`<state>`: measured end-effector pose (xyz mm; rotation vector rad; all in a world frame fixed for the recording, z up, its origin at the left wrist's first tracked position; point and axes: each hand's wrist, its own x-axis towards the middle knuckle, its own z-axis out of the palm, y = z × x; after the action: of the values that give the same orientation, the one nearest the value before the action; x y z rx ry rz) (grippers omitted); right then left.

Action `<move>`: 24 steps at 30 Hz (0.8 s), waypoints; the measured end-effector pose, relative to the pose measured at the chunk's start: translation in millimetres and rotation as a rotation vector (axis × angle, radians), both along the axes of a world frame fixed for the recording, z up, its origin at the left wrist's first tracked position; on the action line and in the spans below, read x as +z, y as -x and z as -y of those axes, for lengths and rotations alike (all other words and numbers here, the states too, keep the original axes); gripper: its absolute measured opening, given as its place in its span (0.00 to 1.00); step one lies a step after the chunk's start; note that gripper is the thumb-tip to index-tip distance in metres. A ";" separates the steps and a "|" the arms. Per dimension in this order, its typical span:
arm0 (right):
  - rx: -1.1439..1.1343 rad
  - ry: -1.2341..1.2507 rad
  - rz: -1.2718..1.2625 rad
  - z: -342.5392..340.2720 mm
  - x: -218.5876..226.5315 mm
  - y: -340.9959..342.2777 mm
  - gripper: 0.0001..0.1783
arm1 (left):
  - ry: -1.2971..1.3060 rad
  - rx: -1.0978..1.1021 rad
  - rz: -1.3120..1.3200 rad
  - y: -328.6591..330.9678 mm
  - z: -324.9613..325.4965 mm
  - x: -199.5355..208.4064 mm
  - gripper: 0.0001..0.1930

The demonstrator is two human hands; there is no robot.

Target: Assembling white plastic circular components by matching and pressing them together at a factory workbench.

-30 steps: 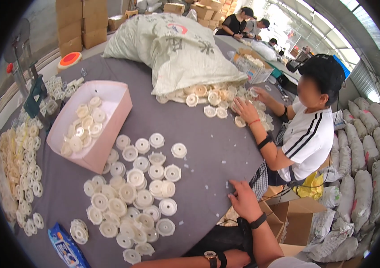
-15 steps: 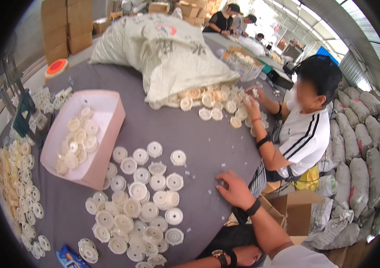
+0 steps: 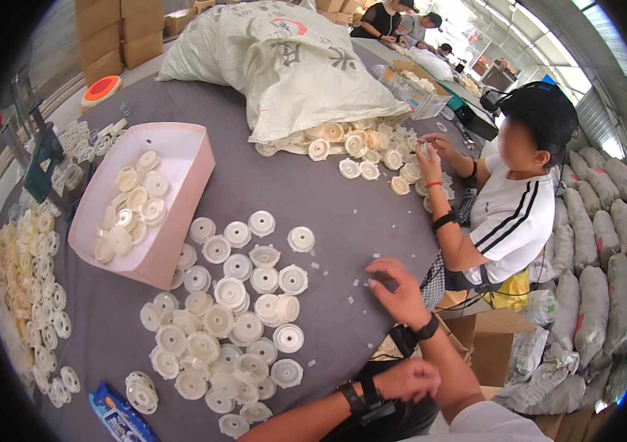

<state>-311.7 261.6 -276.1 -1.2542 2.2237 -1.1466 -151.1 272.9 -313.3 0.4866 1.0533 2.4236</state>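
Note:
My right hand [image 3: 400,293] is over the table's right edge, index finger and thumb apart with no object visible between them. Small clear plastic scraps [image 3: 352,300] lie on the grey cloth beside its fingertips. Lower down, close to my right forearm, my left hand [image 3: 407,380] hangs off the table edge with curled fingers; what they may hold is hidden. Both wrists wear dark bands. Left of my hands, many round off-white plastic discs [image 3: 288,338] with centre holes are spread and heaped on the tablecloth [image 3: 343,243].
A pink-sided box [image 3: 181,214] holds more discs. Beyond it, a big white woven sack [image 3: 313,81] spills discs. A co-worker [image 3: 512,206] handles a pale part at the right. Ring parts [image 3: 41,295] line the left edge, near a blue packet [image 3: 118,414]. An open carton [image 3: 487,339] stands below right.
My right hand has moved slightly right, away from the scraps, and its thumb and index finger have spread. My left hand has risen toward my right forearm. The whole view has shifted a little.

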 end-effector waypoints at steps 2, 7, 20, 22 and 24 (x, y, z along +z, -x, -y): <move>0.045 -0.007 -0.049 14.5 10.3 12.5 0.20 | -0.324 0.207 0.090 8.2 28.6 -4.4 0.17; 0.205 -0.133 -0.296 97.7 25.0 89.2 0.31 | -0.778 0.454 0.243 14.8 87.7 -12.6 0.19; 0.099 -0.412 -0.848 351.6 11.9 215.3 0.55 | -0.837 0.635 0.314 14.7 92.1 -7.5 0.21; 0.180 -0.452 -0.570 359.5 18.2 221.1 0.57 | -0.830 0.641 0.319 15.4 90.9 -7.5 0.21; 0.164 -0.439 -0.609 359.2 17.9 215.8 0.58 | -0.809 0.639 0.323 15.6 89.4 -7.3 0.20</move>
<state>-527.5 -97.6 -258.2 -1.6890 2.5159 -0.1885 -166.7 183.5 -320.6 -0.0449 0.0277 3.3080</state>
